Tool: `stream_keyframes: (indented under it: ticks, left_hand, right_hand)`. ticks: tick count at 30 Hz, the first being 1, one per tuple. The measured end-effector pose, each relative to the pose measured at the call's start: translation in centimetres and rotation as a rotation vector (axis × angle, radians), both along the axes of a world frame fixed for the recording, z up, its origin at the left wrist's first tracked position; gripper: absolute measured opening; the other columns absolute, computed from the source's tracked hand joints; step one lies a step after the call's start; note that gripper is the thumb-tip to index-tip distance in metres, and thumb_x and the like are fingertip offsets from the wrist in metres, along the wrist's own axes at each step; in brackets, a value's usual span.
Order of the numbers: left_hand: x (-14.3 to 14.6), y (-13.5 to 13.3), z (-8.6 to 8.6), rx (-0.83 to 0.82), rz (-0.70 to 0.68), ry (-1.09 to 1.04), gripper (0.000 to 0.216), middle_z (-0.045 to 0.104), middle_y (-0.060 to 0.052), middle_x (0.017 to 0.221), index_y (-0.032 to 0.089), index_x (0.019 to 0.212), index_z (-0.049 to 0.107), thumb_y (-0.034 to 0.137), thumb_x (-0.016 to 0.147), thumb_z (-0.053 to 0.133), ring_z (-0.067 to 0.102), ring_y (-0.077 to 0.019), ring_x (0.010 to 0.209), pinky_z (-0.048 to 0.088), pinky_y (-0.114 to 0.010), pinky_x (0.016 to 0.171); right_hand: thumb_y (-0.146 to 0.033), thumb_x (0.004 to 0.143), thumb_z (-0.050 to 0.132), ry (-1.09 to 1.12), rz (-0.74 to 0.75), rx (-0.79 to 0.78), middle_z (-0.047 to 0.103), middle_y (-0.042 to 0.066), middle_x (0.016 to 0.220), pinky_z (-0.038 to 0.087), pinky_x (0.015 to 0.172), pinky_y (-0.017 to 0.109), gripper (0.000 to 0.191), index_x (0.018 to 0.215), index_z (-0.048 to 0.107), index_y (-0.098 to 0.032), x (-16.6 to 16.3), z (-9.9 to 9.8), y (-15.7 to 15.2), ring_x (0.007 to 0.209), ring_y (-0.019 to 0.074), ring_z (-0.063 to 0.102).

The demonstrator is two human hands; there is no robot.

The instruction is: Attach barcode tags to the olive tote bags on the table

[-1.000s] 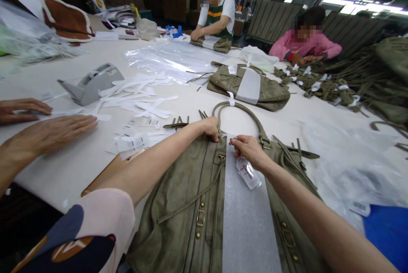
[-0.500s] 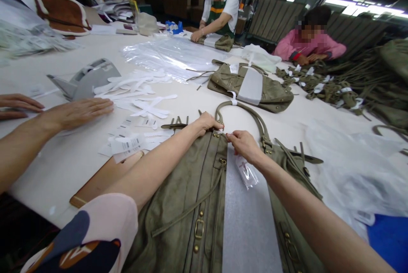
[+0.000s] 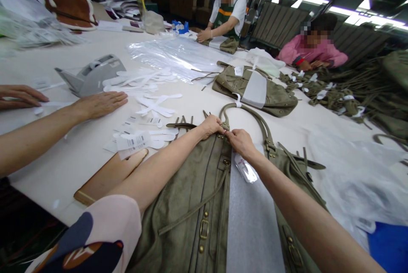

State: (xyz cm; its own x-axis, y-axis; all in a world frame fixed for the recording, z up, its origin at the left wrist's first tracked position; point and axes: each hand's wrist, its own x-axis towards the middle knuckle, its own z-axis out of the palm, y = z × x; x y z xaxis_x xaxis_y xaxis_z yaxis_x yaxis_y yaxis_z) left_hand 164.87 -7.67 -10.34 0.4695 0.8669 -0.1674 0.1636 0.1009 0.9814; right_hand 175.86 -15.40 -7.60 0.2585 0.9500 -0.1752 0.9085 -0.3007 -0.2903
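Note:
An olive green handbag [image 3: 188,196] lies flat in front of me with a white foam strip [image 3: 251,222] down its middle. My left hand [image 3: 211,126] and my right hand [image 3: 240,142] meet at the bag's top edge, just below the looped handle [image 3: 251,116]. Both hands are closed in a pinch on the top edge by the handle base. A small clear packet [image 3: 245,169] with a tag hangs under my right hand, and I cannot tell whether the fingers hold it.
A neighbour's two hands [image 3: 98,104] rest on the white table [image 3: 73,158] at left, near a grey tape dispenser [image 3: 92,74], white paper strips [image 3: 149,103] and barcode tags [image 3: 132,141]. A second olive bag [image 3: 255,88] lies beyond. Two people work at the far side beside piled straps [image 3: 331,90]. Plastic bags [image 3: 353,167] lie at right.
My two hands have drawn together at the bag's top edge by the handle base. The neighbour's nearer hand has slid to the right, towards the paper strips.

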Motion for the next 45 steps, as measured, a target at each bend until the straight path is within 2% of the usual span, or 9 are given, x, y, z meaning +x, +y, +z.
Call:
stream_keyframes:
  ticks: [8,11,16,22,25,30,38,41,45]
  left_hand:
    - [0.1,-0.4,0.1,0.029,0.032,0.037,0.013,0.036,0.007,0.036,0.012,0.043,0.05,0.001,0.047,0.056,0.03,-0.0053,0.042,0.019,-0.022,0.043]
    - [-0.3,-0.1,0.0,-0.017,-0.05,0.005,0.01,0.041,0.005,0.041,0.011,0.048,0.056,0.003,0.048,0.05,0.032,-0.006,0.044,0.022,-0.021,0.043]
    - [-1.3,0.9,0.0,-0.139,-0.187,-0.071,0.024,0.05,0.001,0.051,0.009,0.057,0.063,0.003,0.047,0.042,0.038,-0.0062,0.047,0.029,-0.019,0.044]
    - [-1.8,1.8,-0.6,-0.226,-0.323,-0.112,0.026,0.059,-0.002,0.061,0.01,0.065,0.067,0.001,0.048,0.049,0.045,-0.0053,0.051,0.033,-0.015,0.046]
    - [-1.6,1.9,-0.9,-0.149,-0.254,-0.063,0.025,0.058,0.0,0.057,0.01,0.064,0.067,-0.001,0.049,0.05,0.044,-0.0054,0.049,0.033,-0.016,0.045]
    - [-1.7,1.8,-0.3,0.128,-0.201,0.162,0.023,0.051,0.003,0.047,0.009,0.061,0.067,-0.003,0.051,0.05,0.04,-0.0062,0.045,0.031,-0.018,0.044]
    - [-4.1,2.8,0.2,0.474,-0.111,0.34,0.024,0.064,-0.002,0.071,0.011,0.08,0.068,0.004,0.065,0.052,0.054,-0.011,0.067,0.042,-0.019,0.066]
    - [-4.6,2.7,0.5,0.54,-0.083,0.344,0.022,0.063,-0.001,0.071,0.011,0.082,0.066,0.005,0.068,0.05,0.053,-0.0107,0.068,0.042,-0.02,0.068]
    - [-4.9,2.4,0.9,0.547,-0.073,0.343,0.022,0.062,-0.001,0.072,0.012,0.083,0.065,0.004,0.07,0.048,0.053,-0.0106,0.069,0.041,-0.019,0.069]
  right_hand:
    - [-0.033,0.084,0.038,-0.011,-0.012,0.139,0.066,0.01,0.082,0.036,0.061,0.024,0.031,0.089,0.064,-0.016,-0.7,-0.2,-0.8,0.075,0.0178,0.059]
    - [-0.032,0.085,0.04,-0.061,-0.012,0.173,0.067,0.009,0.087,0.037,0.065,0.025,0.03,0.093,0.065,-0.019,-1.3,-0.5,-0.7,0.081,0.02,0.06]
    - [-0.031,0.084,0.04,-0.031,-0.019,0.185,0.068,0.008,0.085,0.038,0.067,0.026,0.03,0.094,0.067,-0.022,-1.9,-0.9,-0.4,0.082,0.0199,0.06]
    - [-0.032,0.083,0.043,0.071,-0.043,0.186,0.067,0.005,0.075,0.038,0.062,0.024,0.029,0.095,0.067,-0.021,-1.6,-1.2,-0.2,0.07,0.0172,0.06]
    - [-0.032,0.082,0.043,0.105,-0.055,0.183,0.067,0.005,0.073,0.038,0.06,0.024,0.029,0.096,0.067,-0.021,-1.5,-1.4,0.0,0.068,0.0161,0.059]
    - [-0.032,0.079,0.047,0.121,-0.056,0.186,0.066,0.005,0.076,0.04,0.064,0.024,0.027,0.092,0.067,-0.019,-1.5,-0.8,-0.2,0.073,0.0169,0.059]
    - [-0.024,0.081,0.047,-0.017,0.132,0.357,0.058,0.007,0.107,0.037,0.087,0.03,0.025,0.098,0.064,-0.019,-1.7,0.5,0.8,0.101,0.0198,0.05]
    - [-0.026,0.079,0.051,-0.012,0.235,0.287,0.055,0.008,0.113,0.036,0.09,0.033,0.026,0.101,0.064,-0.02,-1.9,0.3,2.6,0.108,0.0222,0.044]
    - [-0.029,0.078,0.053,0.016,0.247,0.145,0.058,0.008,0.108,0.037,0.085,0.032,0.022,0.091,0.067,-0.02,-2.4,0.2,4.3,0.1,0.0207,0.049]
